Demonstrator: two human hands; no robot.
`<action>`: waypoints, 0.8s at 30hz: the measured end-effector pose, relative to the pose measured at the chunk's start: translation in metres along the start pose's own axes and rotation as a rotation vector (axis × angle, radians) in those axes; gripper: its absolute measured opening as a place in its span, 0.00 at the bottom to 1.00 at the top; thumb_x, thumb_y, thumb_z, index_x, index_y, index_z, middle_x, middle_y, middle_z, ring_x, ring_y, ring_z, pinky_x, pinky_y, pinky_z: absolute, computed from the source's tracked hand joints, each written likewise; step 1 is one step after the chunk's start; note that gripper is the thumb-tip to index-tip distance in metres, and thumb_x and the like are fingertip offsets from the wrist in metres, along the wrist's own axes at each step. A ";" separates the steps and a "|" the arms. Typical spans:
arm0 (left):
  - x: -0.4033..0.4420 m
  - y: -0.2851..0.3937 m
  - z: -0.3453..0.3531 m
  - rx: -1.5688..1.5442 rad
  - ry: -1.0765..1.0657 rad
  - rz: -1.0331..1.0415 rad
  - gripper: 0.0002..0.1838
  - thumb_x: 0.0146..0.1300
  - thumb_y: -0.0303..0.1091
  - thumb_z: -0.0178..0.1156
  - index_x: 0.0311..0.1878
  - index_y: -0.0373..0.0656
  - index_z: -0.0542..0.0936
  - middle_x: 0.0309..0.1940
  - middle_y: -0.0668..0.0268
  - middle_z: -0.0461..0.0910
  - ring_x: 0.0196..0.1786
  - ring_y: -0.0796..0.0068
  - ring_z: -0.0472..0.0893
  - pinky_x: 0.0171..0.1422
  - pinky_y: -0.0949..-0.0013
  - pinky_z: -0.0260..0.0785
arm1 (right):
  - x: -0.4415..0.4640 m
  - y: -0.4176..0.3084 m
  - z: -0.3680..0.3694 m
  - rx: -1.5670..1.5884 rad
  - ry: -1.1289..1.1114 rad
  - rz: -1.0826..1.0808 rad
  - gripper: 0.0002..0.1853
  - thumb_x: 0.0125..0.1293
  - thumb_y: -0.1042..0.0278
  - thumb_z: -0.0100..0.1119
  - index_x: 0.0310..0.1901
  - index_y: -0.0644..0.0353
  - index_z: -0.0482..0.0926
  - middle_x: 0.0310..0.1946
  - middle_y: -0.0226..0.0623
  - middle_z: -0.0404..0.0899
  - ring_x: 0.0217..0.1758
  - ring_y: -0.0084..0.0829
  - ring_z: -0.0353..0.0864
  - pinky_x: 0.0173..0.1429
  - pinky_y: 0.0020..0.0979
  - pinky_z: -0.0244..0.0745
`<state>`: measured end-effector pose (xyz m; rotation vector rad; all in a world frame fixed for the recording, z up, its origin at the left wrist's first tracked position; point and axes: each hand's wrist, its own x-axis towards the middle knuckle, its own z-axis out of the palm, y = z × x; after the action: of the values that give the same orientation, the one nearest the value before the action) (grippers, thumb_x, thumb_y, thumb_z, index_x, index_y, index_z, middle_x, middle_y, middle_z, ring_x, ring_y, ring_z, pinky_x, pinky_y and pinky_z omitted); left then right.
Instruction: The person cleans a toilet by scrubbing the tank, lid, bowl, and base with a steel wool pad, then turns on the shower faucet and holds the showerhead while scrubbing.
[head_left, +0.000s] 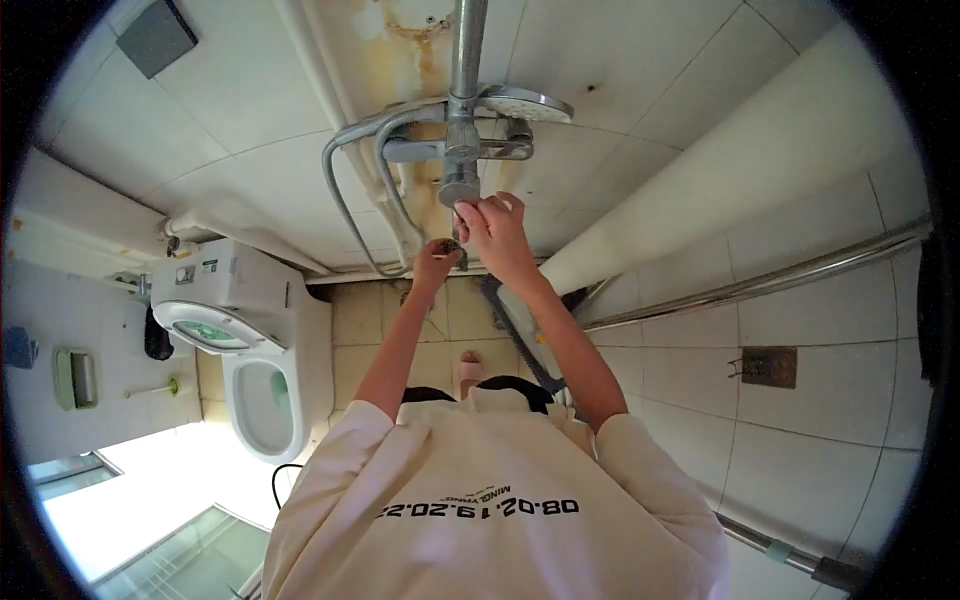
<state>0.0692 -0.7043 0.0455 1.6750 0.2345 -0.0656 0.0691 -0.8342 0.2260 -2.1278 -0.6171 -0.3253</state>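
Observation:
A chrome shower mixer [461, 142] is fixed to the tiled wall, with a round shower head [525, 103] beside it and a grey hose [340, 185] looping to its left. Below the round knob [460, 188], my right hand [490, 228] has its fingers bent together, touching or very near the knob's lower end. My left hand [437, 262] is closed just below and to the left, around a small dark piece too small to name. The fingertips of both hands are close together, and what lies between them is partly hidden.
A white toilet [265, 405] with its tank [215, 290] stands to the left. One thick pale pipe [720, 150] slants across the right, above a metal rail [760, 278]. A dark frame [522, 335] stands on the floor right of my feet. A brown wall box [769, 367] is farther right.

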 end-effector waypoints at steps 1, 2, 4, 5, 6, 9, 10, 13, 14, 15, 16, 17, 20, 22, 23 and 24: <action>0.001 0.001 0.002 -0.002 -0.003 -0.001 0.18 0.46 0.38 0.63 0.39 0.38 0.75 0.29 0.65 0.77 0.30 0.76 0.75 0.35 0.71 0.67 | 0.000 0.001 0.000 -0.003 0.000 0.002 0.12 0.63 0.65 0.42 0.30 0.61 0.75 0.15 0.24 0.70 0.24 0.23 0.70 0.57 0.35 0.45; 0.002 0.002 0.003 0.005 -0.009 0.021 0.17 0.46 0.39 0.63 0.38 0.39 0.76 0.27 0.65 0.78 0.29 0.76 0.75 0.34 0.71 0.67 | 0.000 0.002 0.000 -0.008 -0.010 0.002 0.12 0.63 0.65 0.42 0.30 0.61 0.74 0.16 0.24 0.70 0.25 0.23 0.70 0.58 0.35 0.45; 0.008 -0.004 0.006 0.013 -0.019 0.042 0.17 0.45 0.40 0.63 0.36 0.39 0.77 0.25 0.65 0.78 0.27 0.76 0.76 0.33 0.70 0.67 | 0.000 0.003 -0.001 -0.014 -0.019 0.005 0.12 0.63 0.64 0.42 0.30 0.61 0.74 0.16 0.24 0.70 0.25 0.23 0.70 0.58 0.36 0.44; 0.012 -0.006 0.009 0.082 0.007 0.025 0.17 0.44 0.41 0.63 0.34 0.39 0.78 0.23 0.66 0.78 0.26 0.76 0.75 0.32 0.70 0.67 | 0.000 0.003 -0.002 -0.026 -0.035 0.012 0.13 0.63 0.63 0.42 0.30 0.61 0.74 0.16 0.26 0.71 0.26 0.25 0.70 0.57 0.35 0.47; 0.016 -0.006 0.012 0.150 0.034 0.009 0.16 0.44 0.43 0.63 0.32 0.40 0.78 0.21 0.66 0.77 0.24 0.76 0.75 0.31 0.70 0.66 | 0.001 0.003 -0.004 -0.037 -0.052 0.019 0.14 0.62 0.62 0.43 0.29 0.61 0.74 0.17 0.27 0.71 0.26 0.26 0.70 0.56 0.34 0.49; 0.023 -0.005 0.016 0.244 0.045 0.025 0.17 0.43 0.45 0.63 0.29 0.41 0.79 0.19 0.66 0.77 0.22 0.74 0.75 0.28 0.69 0.66 | 0.001 0.009 -0.016 -0.032 -0.155 0.072 0.14 0.62 0.60 0.43 0.31 0.63 0.73 0.20 0.31 0.73 0.31 0.27 0.72 0.54 0.31 0.55; 0.018 0.011 0.016 0.243 0.044 0.026 0.17 0.43 0.45 0.63 0.29 0.41 0.79 0.19 0.66 0.77 0.22 0.74 0.75 0.28 0.69 0.66 | -0.003 0.015 -0.018 -0.034 -0.154 0.072 0.14 0.62 0.60 0.43 0.31 0.63 0.73 0.20 0.31 0.73 0.31 0.27 0.72 0.54 0.31 0.55; 0.015 0.041 0.015 0.452 -0.004 -0.060 0.16 0.42 0.45 0.63 0.28 0.41 0.78 0.20 0.64 0.77 0.25 0.68 0.76 0.33 0.66 0.65 | -0.031 0.072 -0.002 0.506 0.004 0.401 0.16 0.62 0.58 0.43 0.33 0.64 0.72 0.23 0.32 0.75 0.33 0.27 0.74 0.47 0.29 0.65; 0.022 0.035 0.016 0.612 0.004 -0.055 0.16 0.41 0.44 0.64 0.27 0.41 0.77 0.20 0.62 0.76 0.26 0.64 0.75 0.37 0.64 0.64 | -0.050 0.112 0.012 0.254 -0.094 0.386 0.16 0.62 0.57 0.44 0.34 0.64 0.72 0.25 0.31 0.76 0.33 0.27 0.75 0.43 0.28 0.67; 0.026 0.030 0.018 0.771 0.010 -0.050 0.16 0.41 0.44 0.64 0.26 0.41 0.76 0.20 0.60 0.76 0.28 0.60 0.75 0.40 0.63 0.63 | -0.062 0.138 0.024 0.002 -0.190 0.367 0.16 0.61 0.56 0.44 0.35 0.64 0.71 0.27 0.31 0.76 0.33 0.26 0.76 0.39 0.28 0.70; 0.027 0.025 0.019 0.770 0.011 -0.053 0.16 0.41 0.44 0.64 0.26 0.41 0.76 0.20 0.60 0.76 0.28 0.60 0.75 0.40 0.63 0.63 | -0.071 0.143 0.033 0.003 -0.193 0.367 0.16 0.61 0.56 0.44 0.35 0.64 0.71 0.27 0.31 0.76 0.33 0.26 0.76 0.39 0.28 0.70; 0.029 0.020 0.021 0.799 0.055 0.040 0.16 0.40 0.43 0.64 0.26 0.40 0.75 0.20 0.59 0.75 0.30 0.58 0.74 0.43 0.62 0.61 | -0.083 0.143 0.042 0.302 -0.208 0.542 0.16 0.61 0.55 0.46 0.34 0.62 0.72 0.26 0.31 0.76 0.31 0.26 0.76 0.35 0.27 0.70; 0.036 -0.003 0.031 0.683 0.167 0.150 0.16 0.39 0.41 0.64 0.26 0.39 0.75 0.21 0.57 0.74 0.31 0.56 0.74 0.44 0.60 0.61 | -0.086 0.149 0.060 0.712 -0.326 0.841 0.15 0.60 0.56 0.48 0.31 0.60 0.73 0.25 0.32 0.76 0.27 0.24 0.76 0.31 0.25 0.70; 0.035 -0.002 0.036 0.540 0.236 0.168 0.16 0.38 0.40 0.64 0.26 0.38 0.75 0.22 0.56 0.75 0.31 0.56 0.74 0.42 0.60 0.63 | -0.082 0.146 0.071 0.819 -0.435 0.969 0.14 0.59 0.56 0.49 0.30 0.59 0.73 0.24 0.32 0.75 0.26 0.23 0.75 0.31 0.23 0.69; 0.035 -0.001 0.037 0.479 0.239 0.110 0.16 0.38 0.39 0.64 0.27 0.37 0.75 0.22 0.56 0.76 0.31 0.56 0.75 0.40 0.60 0.64 | -0.080 0.143 0.079 0.944 -0.336 1.057 0.13 0.59 0.57 0.48 0.29 0.59 0.73 0.23 0.32 0.75 0.25 0.23 0.74 0.29 0.23 0.68; 0.033 0.003 0.037 0.418 0.242 0.050 0.15 0.39 0.37 0.64 0.28 0.36 0.76 0.23 0.56 0.76 0.30 0.57 0.76 0.37 0.60 0.66 | -0.079 0.141 0.086 1.067 -0.235 1.144 0.12 0.60 0.58 0.48 0.27 0.58 0.73 0.22 0.31 0.74 0.23 0.23 0.73 0.28 0.22 0.67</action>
<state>0.1050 -0.7370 0.0378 2.1057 0.3801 0.1359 0.0791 -0.8586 0.0454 -1.1629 0.3414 0.7437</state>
